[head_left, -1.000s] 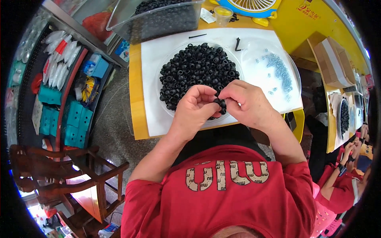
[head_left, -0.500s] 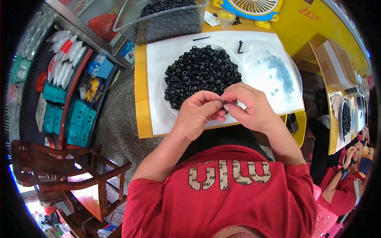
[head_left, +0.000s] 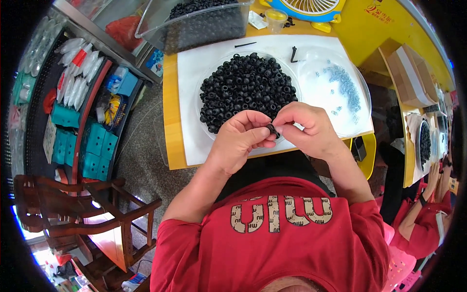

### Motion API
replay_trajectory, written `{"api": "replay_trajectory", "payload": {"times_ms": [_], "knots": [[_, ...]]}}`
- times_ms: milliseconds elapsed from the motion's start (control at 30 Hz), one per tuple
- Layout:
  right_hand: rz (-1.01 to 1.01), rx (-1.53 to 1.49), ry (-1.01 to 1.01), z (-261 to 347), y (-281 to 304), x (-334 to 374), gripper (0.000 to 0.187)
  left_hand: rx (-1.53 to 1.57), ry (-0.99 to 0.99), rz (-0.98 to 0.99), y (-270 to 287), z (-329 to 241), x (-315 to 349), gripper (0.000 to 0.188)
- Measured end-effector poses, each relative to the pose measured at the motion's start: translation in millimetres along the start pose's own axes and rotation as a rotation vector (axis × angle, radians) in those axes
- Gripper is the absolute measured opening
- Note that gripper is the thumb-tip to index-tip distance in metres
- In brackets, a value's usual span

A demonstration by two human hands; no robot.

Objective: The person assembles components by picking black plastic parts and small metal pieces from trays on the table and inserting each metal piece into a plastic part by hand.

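Note:
Just in front of the near edge of the pile, my left hand point(head_left: 237, 138) pinches a small black ring-shaped part point(head_left: 273, 130) between thumb and fingers. From the other side my right hand point(head_left: 310, 130) has its thumb and fingertips closed on the same part. Fingertips cover some of it, so I cannot tell its full shape. Beyond my hands a heap of small round black parts with holes point(head_left: 247, 90) fills a clear round tray point(head_left: 198, 97). To the right, tiny clear bluish pieces point(head_left: 346, 90) lie scattered in a second clear tray point(head_left: 368, 92).
A clear bin of black parts point(head_left: 206, 34) stands at the far left of the table. A thin black pointed piece point(head_left: 245, 45), a bent black piece point(head_left: 294, 54), a small cup point(head_left: 276, 22) and a blue-yellow fan point(head_left: 311, 7) lie beyond. Another person's arm point(head_left: 416, 214) shows at right.
The black part shows more between my fingertips, and my right fingers have shifted slightly on it. At the right, the other person's arms have moved.

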State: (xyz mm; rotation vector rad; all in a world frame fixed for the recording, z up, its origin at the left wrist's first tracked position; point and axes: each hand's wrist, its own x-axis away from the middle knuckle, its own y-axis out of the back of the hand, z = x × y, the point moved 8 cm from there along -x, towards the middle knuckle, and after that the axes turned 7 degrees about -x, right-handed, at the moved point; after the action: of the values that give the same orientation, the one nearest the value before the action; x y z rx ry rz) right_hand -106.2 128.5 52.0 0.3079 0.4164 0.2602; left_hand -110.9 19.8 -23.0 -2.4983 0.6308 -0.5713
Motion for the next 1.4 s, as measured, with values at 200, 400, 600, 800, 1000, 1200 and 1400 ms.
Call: {"api": "replay_trajectory", "payload": {"times_ms": [200, 400, 600, 800, 1000, 1200, 1400], "knots": [[-0.031, -0.065, -0.150, -16.4, -9.2, 9.1, 0.009, -0.019, -0.056, -0.018, 2.7, 2.8, 5.1, 0.018], [-0.080, 0.058, 0.074, -5.0, -23.9, 18.8, 0.022, 0.010, -0.024, -0.095, 18.1, 4.9, 9.3, 0.021], [-0.125, 0.048, -0.229, -38.7, 19.6, 5.8, 0.016, -0.007, -0.093, -0.105, 46.5, -15.6, 13.3, 0.017], [0.060, 0.359, -0.215, -40.8, 14.5, -15.9, 0.012, 0.036, -0.115, -0.048, 57.5, -21.8, 14.1, 0.010], [0.217, 0.719, -0.051, -46.6, -12.1, -33.8, 0.012, 0.007, -0.099, -0.015, 57.6, -20.1, 14.2, 0.010], [0.393, 0.814, -0.005, -50.5, -30.1, -42.7, 0.013, -0.010, -0.092, 0.013, 55.5, -18.6, 15.6, 0.010], [0.267, 0.732, -0.003, -54.2, -27.2, -42.9, 0.013, -0.049, -0.064, -0.002, 54.0, -17.2, 14.5, 0.009]]}}
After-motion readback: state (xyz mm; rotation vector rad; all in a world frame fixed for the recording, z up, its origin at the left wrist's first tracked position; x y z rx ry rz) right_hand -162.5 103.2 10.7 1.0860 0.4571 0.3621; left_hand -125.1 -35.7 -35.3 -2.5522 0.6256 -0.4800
